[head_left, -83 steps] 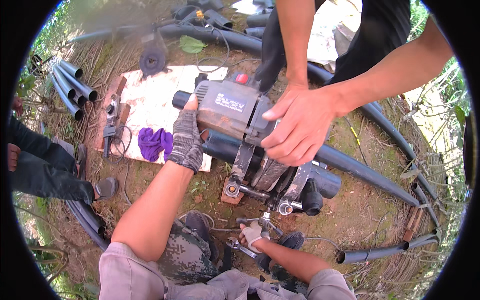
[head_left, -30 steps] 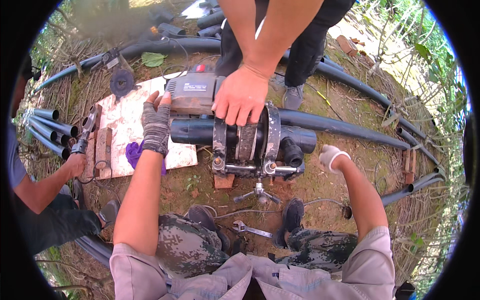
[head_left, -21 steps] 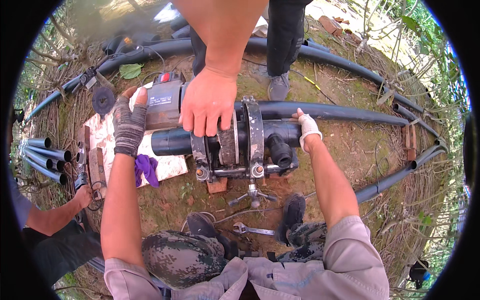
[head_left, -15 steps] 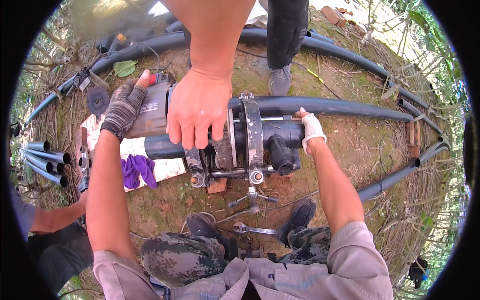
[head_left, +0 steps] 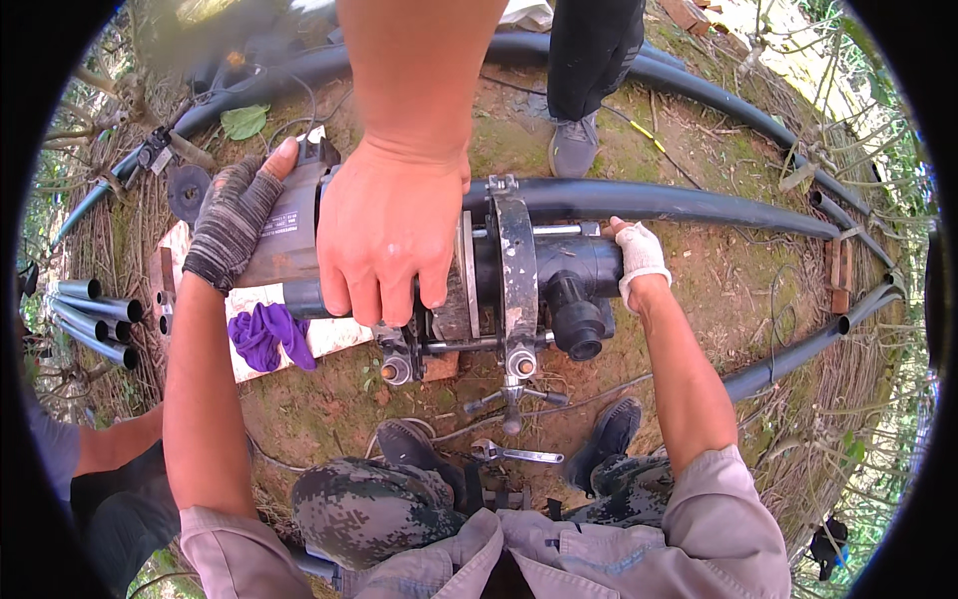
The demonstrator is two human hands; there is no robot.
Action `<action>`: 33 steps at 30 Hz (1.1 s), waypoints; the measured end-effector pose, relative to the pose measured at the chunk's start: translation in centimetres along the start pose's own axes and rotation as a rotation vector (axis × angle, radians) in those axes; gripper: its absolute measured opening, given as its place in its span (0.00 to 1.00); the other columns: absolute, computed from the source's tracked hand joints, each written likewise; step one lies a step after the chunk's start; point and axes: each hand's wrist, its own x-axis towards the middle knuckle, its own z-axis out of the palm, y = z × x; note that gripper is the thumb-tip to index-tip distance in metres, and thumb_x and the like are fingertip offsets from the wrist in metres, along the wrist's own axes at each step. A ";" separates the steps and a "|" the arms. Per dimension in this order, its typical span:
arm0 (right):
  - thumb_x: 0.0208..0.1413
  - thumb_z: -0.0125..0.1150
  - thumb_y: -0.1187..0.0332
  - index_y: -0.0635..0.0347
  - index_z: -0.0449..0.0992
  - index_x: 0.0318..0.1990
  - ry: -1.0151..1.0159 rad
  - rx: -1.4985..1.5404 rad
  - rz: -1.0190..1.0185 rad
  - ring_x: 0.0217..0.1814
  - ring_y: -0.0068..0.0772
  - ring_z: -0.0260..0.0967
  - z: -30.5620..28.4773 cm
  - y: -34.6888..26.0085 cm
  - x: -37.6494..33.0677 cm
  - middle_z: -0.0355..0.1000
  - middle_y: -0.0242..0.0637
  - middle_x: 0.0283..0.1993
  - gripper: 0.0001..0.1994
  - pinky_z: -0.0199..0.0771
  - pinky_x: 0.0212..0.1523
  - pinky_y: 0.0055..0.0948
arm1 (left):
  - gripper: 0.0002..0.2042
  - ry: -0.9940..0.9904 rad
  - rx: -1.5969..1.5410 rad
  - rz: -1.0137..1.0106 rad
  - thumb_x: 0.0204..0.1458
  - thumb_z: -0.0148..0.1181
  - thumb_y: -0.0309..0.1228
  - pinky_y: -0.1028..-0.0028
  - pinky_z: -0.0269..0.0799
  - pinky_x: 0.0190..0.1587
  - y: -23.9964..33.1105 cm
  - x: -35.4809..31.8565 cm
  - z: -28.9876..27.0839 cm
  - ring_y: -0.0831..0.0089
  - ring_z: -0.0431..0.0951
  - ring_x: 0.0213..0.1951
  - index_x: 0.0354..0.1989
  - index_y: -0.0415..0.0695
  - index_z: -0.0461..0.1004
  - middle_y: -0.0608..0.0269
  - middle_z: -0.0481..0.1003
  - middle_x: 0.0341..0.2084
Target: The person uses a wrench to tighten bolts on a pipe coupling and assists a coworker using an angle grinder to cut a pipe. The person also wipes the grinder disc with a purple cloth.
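Two gloved hands at opposite ends of a clamped pipe rig

The left hand [head_left: 237,220], in a grey knit glove, lies against the casing of the power tool [head_left: 284,232], thumb up; its fingers are partly hidden, so I cannot tell whether it grips. The right hand [head_left: 641,262], in a white glove, is at the right end of the black pipe joint [head_left: 596,262]; whether it has closed on the joint, I cannot tell. The power tool is left of the clamp [head_left: 516,270], with the pipe joint running through the clamp's ring; another person's hand [head_left: 394,235] reaches down between them, knuckles up, its hold hidden. A purple cloth [head_left: 267,337] lies on a pale board [head_left: 334,337] at lower left; a wrench [head_left: 529,456] lies on the ground [head_left: 589,394] between the wearer's shoes [head_left: 611,439]; a long black pipe [head_left: 689,203] passes behind the joint.
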 end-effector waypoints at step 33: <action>0.59 0.62 0.61 0.56 0.80 0.40 0.013 -0.010 -0.191 0.45 0.31 0.67 0.3 1.3 -0.3 0.76 0.33 0.42 0.09 0.64 0.53 0.34 | 0.25 -0.150 -0.012 0.429 0.64 0.51 0.50 0.68 0.62 0.63 -5.4 3.8 -0.3 0.60 0.73 0.57 0.63 0.47 0.72 0.48 0.76 0.53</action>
